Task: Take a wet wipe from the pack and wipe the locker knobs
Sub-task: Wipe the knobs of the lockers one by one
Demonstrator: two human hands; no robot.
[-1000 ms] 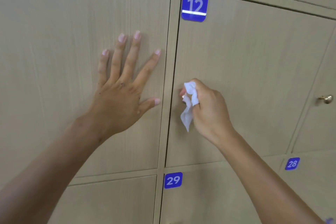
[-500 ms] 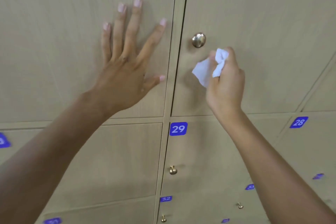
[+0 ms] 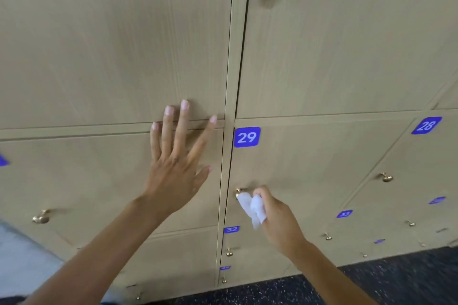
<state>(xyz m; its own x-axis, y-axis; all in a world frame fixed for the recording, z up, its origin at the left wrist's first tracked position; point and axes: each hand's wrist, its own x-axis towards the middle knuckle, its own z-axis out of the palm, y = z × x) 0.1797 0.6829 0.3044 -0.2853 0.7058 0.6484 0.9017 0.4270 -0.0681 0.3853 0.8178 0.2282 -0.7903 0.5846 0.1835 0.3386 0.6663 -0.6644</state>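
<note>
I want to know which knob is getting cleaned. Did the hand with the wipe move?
Yes. The right hand with the wet wipe went down, from beside the knob above the 29 label to the knob below it.

Door 29 lies bare right of its knob, free up to the number plate. The left hand spreads across the neighbouring door's top edge, beside the dividing seam.

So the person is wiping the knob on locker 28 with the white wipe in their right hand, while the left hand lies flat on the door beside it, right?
Not quite. The head view shows the wet wipe, held in the right hand, at the knob of the door labelled 29, not 28. The rest holds: the left hand is spread flat on the neighbouring door.
</note>
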